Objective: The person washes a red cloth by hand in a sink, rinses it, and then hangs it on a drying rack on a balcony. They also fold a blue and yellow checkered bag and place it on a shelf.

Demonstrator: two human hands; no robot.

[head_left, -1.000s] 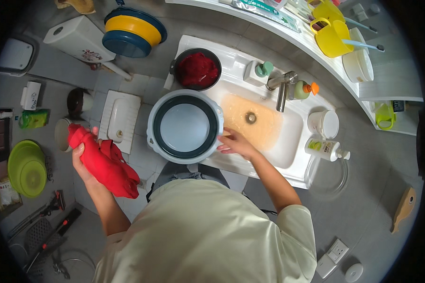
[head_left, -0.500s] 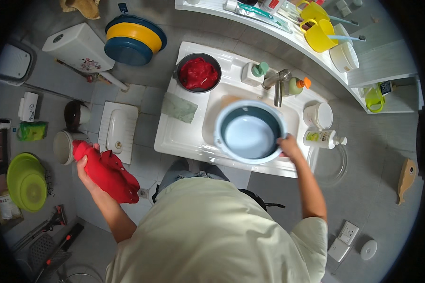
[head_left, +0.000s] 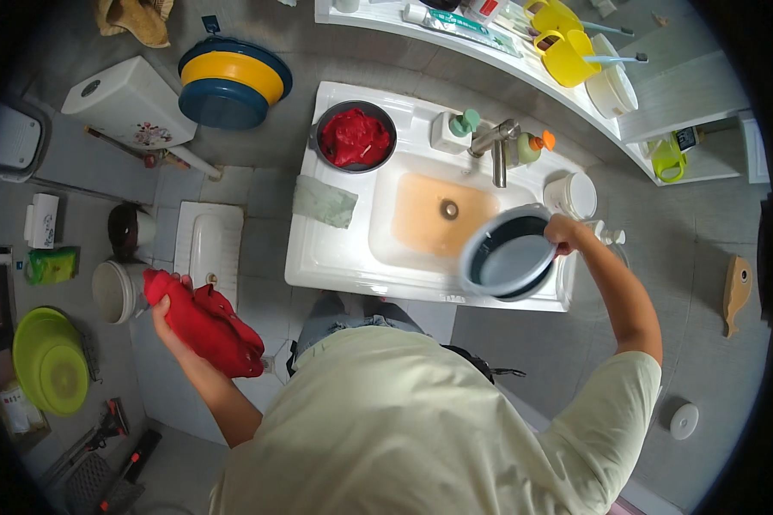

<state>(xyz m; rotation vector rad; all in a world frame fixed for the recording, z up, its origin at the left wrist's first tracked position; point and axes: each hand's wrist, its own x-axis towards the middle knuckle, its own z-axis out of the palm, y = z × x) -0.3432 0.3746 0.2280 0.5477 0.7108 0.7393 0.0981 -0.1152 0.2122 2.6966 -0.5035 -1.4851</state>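
My left hand (head_left: 165, 319) is wrapped round a bunched red cloth (head_left: 213, 330), held out to the left of my body; its exact kind is not clear. At the right end of the white sink (head_left: 309, 257), my right hand (head_left: 565, 233) grips the rim of a light grey-blue basin (head_left: 514, 262). The basin is tilted over the front right of the sink, and no cloth shows inside it. Orange-tinted liquid (head_left: 416, 215) covers the sink bowl's bottom around the drain. Another red cloth (head_left: 355, 137) lies in a dark grey round basin (head_left: 391, 146) on the sink's back left corner.
A grey-green cloth (head_left: 326, 202) lies on the sink's left ledge. Soap bottles (head_left: 452, 132) and the faucet (head_left: 495, 146) stand along the back. At the right is a white tub (head_left: 570, 196). A squat toilet (head_left: 210, 249) and a white bucket (head_left: 116, 292) are at the left.
My right hand has moved the basin to the right and tilted it, uncovering the sink bowl and drain. The red cloth in my left hand has shifted only slightly.
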